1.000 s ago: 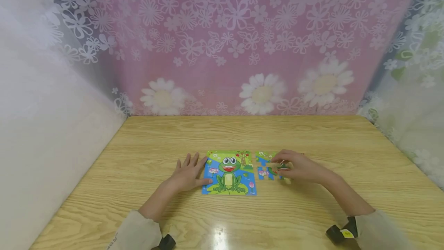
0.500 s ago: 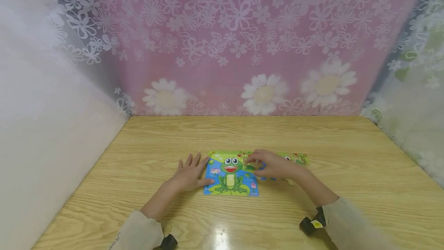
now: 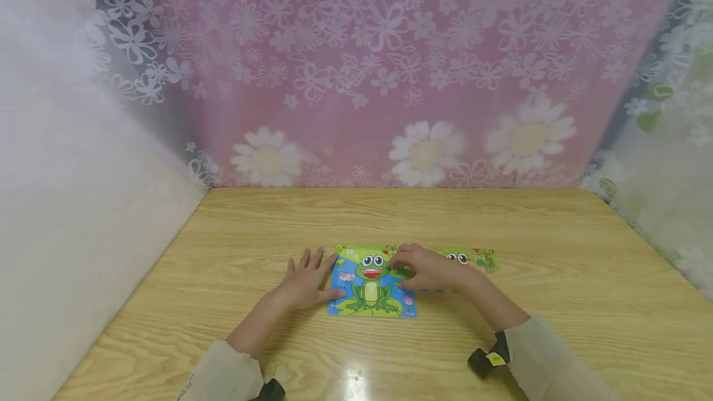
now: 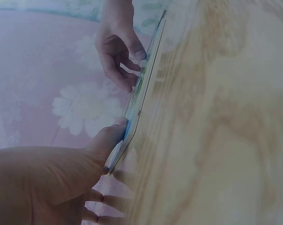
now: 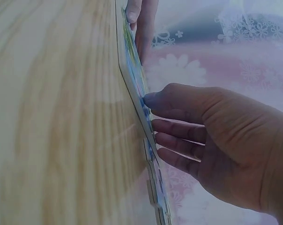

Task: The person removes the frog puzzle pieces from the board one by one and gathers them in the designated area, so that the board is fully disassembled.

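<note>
Now the right hand (image 3: 427,269), its hold hard to tell, comes from the puzzle pieces (image 3: 458,258) at 3 o'clock, so work shifts onto the frog picture (image 3: 371,293). The left hand (image 3: 303,287) lies spread at its 9 o'clock.

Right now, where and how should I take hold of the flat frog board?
I'd pinch the frog board by its near edge, coming in low from the near side. It lies flat and thin, so the rim likely suits best; the left hand is at its left edge, the right hand over its right side, with puzzle pieces beyond.
</note>
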Demonstrator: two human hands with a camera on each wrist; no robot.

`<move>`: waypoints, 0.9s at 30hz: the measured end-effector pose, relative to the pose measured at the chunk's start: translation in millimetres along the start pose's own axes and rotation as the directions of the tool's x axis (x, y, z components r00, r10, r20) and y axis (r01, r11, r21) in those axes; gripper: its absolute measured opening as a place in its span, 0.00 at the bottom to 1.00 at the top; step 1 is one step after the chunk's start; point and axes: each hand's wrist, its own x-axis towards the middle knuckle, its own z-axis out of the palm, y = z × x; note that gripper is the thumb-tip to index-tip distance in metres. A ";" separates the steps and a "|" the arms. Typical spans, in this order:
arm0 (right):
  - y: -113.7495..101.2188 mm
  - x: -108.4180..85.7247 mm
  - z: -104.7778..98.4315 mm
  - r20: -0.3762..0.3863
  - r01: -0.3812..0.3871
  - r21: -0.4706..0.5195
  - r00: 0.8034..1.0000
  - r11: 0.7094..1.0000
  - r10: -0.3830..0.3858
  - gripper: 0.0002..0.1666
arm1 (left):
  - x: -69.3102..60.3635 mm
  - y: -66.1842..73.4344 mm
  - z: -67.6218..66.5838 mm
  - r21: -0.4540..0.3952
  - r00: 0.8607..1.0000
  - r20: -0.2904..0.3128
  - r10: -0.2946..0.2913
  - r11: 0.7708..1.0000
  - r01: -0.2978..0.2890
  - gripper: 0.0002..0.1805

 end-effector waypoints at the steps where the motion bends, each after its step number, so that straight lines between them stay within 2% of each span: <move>1: -0.4 0.4 0.3 -0.002 0.004 -0.008 1.000 1.000 -0.004 0.22 | 0.0 -0.9 0.6 0.006 1.000 -0.001 -0.004 1.000 0.004 0.45; 7: -3.3 1.5 1.2 -0.009 -0.006 -0.046 1.000 0.999 0.005 0.24 | 0.1 -2.4 1.7 -0.005 1.000 -0.016 -0.003 1.000 0.003 0.45; 22: -1.3 -1.1 1.9 0.008 -0.015 0.012 1.000 1.000 0.015 0.26 | -1.4 1.1 -2.5 0.001 1.000 -0.014 0.007 1.000 -0.007 0.45; 27: -1.7 -1.8 1.9 -0.007 0.006 0.003 1.000 1.000 -0.006 0.26 | -0.8 0.5 -1.1 0.003 1.000 -0.010 0.006 1.000 -0.006 0.45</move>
